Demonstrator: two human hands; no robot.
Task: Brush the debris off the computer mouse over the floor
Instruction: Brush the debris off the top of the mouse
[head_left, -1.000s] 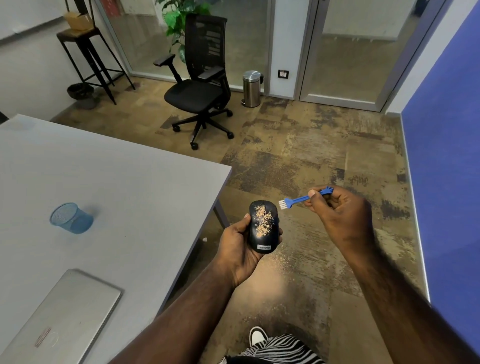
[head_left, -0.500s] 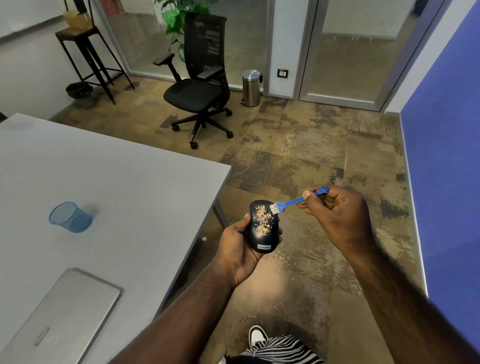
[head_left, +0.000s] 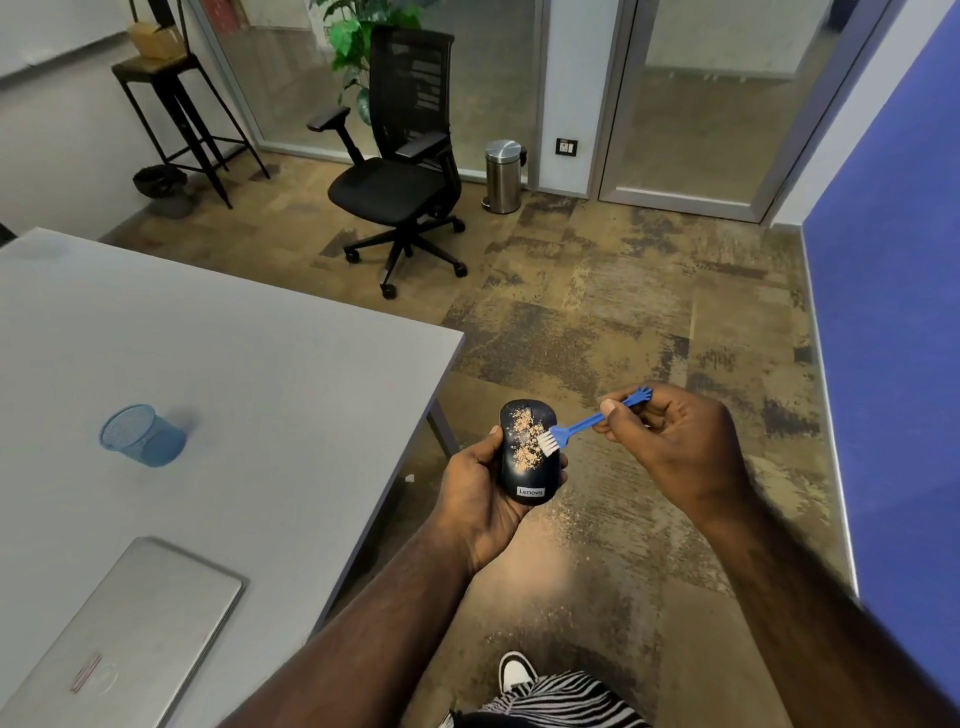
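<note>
Mottled brown office floor underfoot, grey table off to the left of the grip, black swivel chair and a steel pedal bin well beyond it, lid down, contents hidden.

Head view, only one on offer. Left hand wrapped shut around the computer mouse, cradling it from below and from the side, top face up, out past the table edge and clear over bare floor. Right hand pinched closed on the handle of the blue brush, thumb on top, just right of the mouse.

Big change from a second ago: brush then hanging off the mouse's upper right corner, bristles in air; half a second ago just reaching the top edge; now down onto the right flank of the shell, white bristles touching the orange debris. Sweeping under way by the look of it. Pile looks much as before, though, speckled across the upper half, so hardly any progress yet. Pale scatter of crumbs on the floor below the grip, right where the brushings ought to land.

Containers: blue mesh cup on the table, well left of the hands, tilted over, seemingly nothing in it. Closed silver laptop nearer, on the same table.
</note>
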